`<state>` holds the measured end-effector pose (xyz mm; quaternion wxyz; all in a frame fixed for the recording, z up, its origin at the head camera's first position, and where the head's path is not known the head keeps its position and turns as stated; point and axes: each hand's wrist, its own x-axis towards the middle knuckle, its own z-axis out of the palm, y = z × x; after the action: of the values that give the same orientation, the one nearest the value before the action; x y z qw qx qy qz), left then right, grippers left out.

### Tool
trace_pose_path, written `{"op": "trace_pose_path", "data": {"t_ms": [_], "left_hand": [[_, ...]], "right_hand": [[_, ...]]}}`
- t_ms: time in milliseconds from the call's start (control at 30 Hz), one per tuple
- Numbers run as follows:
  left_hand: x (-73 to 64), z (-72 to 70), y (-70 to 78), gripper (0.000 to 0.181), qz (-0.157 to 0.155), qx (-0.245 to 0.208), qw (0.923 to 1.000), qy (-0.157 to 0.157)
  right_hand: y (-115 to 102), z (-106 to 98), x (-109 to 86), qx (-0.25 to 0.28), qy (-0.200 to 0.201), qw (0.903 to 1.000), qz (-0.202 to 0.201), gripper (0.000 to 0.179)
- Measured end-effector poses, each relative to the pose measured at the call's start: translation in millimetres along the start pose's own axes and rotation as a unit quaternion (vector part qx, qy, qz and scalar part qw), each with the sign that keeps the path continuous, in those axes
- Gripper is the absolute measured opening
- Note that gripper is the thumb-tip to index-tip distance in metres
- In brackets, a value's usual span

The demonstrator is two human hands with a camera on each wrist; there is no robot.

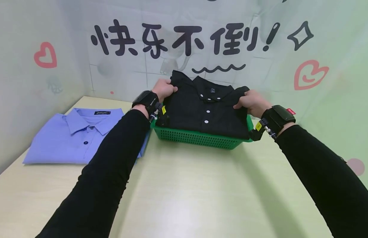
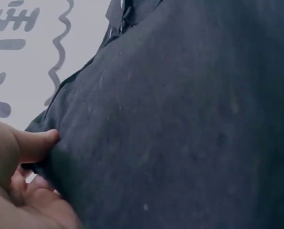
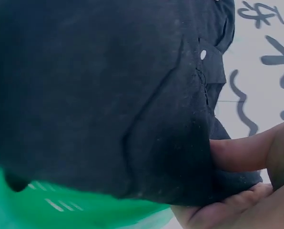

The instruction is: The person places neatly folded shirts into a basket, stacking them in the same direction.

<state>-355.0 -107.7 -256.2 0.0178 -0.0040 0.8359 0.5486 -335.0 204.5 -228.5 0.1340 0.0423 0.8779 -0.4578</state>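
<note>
A folded black shirt (image 1: pixel 187 109) with white buttons and a button-down collar lies over the green basket (image 1: pixel 199 138), its upper part raised toward the wall. At the shirt's left shoulder in the head view, my left hand (image 1: pixel 164 89) pinches the cloth between thumb and fingers. My right hand (image 1: pixel 253 102) grips the opposite shoulder the same way. In the left wrist view the left thumb (image 2: pixel 39 143) presses on the black cloth. The right wrist view has the right thumb (image 3: pixel 239 153) on the shirt's edge, with green basket beneath. The basket's inside is hidden by the shirt.
A folded blue shirt (image 1: pixel 79 135) with dark buttons lies on the table at the left, partly behind my left sleeve (image 1: pixel 103 172). The pale wooden table (image 1: pixel 184 185) reaches back to a printed wall cloth (image 1: pixel 118 76) close behind the basket.
</note>
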Motion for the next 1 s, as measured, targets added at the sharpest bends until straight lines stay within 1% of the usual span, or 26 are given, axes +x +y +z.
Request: {"op": "trace_pose_path", "data": {"t_ms": [33, 67, 133, 167, 200, 233, 300, 367, 400, 500, 533, 567, 600, 667, 700, 733, 767, 800, 833, 900, 933, 1000], "left_hand": [[1.0, 1.9, -2.7, 0.031, 0.003, 0.010, 0.9999, 0.008], [2.4, 3.5, -5.3, 0.023, 0.006, 0.020, 0.9997, 0.012], [3.9, 5.7, -9.0, 0.017, 0.016, 0.036, 0.9990, 0.023], [4.6, 6.6, -10.4, 0.013, 0.023, 0.038, 0.9984, 0.034], [5.7, 7.2, -11.4, 0.018, 0.031, 0.040, 0.9978, 0.042], [6.5, 7.5, -11.6, 0.028, 0.036, 0.040, 0.9974, 0.049], [8.1, 7.3, -11.6, 0.034, 0.048, 0.032, 0.9965, 0.060], [9.0, 6.0, -10.5, 0.036, 0.053, 0.023, 0.9966, 0.060], [9.5, 5.0, -9.6, 0.043, 0.050, 0.030, 0.9969, 0.053], [11.2, 2.0, -6.7, 0.048, 0.024, 0.064, 0.9973, 0.028], [11.8, 1.2, -5.4, 0.048, 0.012, 0.079, 0.9966, 0.017], [12.4, 0.6, -4.3, 0.044, 0.002, 0.097, 0.9952, 0.008], [13.4, 0.1, -3.5, 0.035, -0.011, 0.112, 0.9936, -0.004], [16.1, -1.2, -1.5, 0.030, -0.031, 0.142, 0.9891, -0.027], [17.3, -2.1, 0.1, 0.023, -0.039, 0.156, 0.9861, -0.042], [18.5, -2.3, 2.0, 0.017, -0.046, 0.172, 0.9823, -0.058], [19.2, -2.2, 3.8, 0.016, -0.052, 0.182, 0.9790, -0.075], [18.4, -2.3, 6.7, 0.023, -0.058, 0.180, 0.9775, -0.093], [17.3, -2.3, 9.5, 0.026, -0.060, 0.180, 0.9754, -0.112], [12.1, -2.3, 15.5, 0.046, -0.069, 0.148, 0.9759, -0.144], [8.8, -2.3, 17.9, 0.052, -0.074, 0.128, 0.9771, -0.153], [1.6, -4.3, 22.0, 0.057, -0.084, 0.078, 0.9799, -0.163]], "right_hand": [[2, 1, 0.9, -0.011, -0.004, 0.9999, -0.001, 0.056], [3, 3, 1.5, -0.018, -0.010, 0.9998, -0.002, 0.062], [5, 5, 3.1, -0.027, -0.014, 0.9995, -0.007, 0.066], [5, 6, 3.9, -0.028, -0.014, 0.9994, -0.011, 0.068], [6, 7, 4.8, -0.027, -0.012, 0.9994, -0.015, 0.071], [6, 9, 5.8, -0.022, -0.010, 0.9995, -0.018, 0.074], [8, 10, 8.0, -0.008, -0.004, 0.9998, -0.017, 0.078], [10, 11, 9.8, 0.004, 0.005, 0.9999, -0.008, 0.078], [11, 12, 10.9, 0.006, 0.010, 0.9999, -0.003, 0.076], [14, 12, 13.9, -0.008, 0.017, 0.9998, 0.009, 0.073], [15, 12, 14.7, -0.017, 0.016, 0.9997, 0.011, 0.069], [15, 12, 15.8, -0.027, 0.016, 0.9994, 0.013, 0.065], [14, 13, 16.5, -0.033, 0.014, 0.9992, 0.015, 0.060], [12, 14, 17.8, -0.038, 0.009, 0.9991, 0.020, 0.049], [10, 14, 17.9, -0.014, -0.008, 0.9995, 0.028, 0.047], [8, 13, 17.5, 0.020, -0.028, 0.9985, 0.042, 0.047], [4, 11, 16.6, 0.057, -0.050, 0.9954, 0.058, 0.053], [1, 9, 15.0, 0.090, -0.073, 0.9907, 0.071, 0.059], [-3, 5, 12.8, 0.122, -0.096, 0.9843, 0.084, 0.064], [-11, -3, 6.7, 0.180, -0.131, 0.9690, 0.106, 0.075], [-14, -7, 3.5, 0.192, -0.135, 0.9662, 0.107, 0.076], [-17, -13, -2.5, 0.195, -0.133, 0.9670, 0.095, 0.078]]}}
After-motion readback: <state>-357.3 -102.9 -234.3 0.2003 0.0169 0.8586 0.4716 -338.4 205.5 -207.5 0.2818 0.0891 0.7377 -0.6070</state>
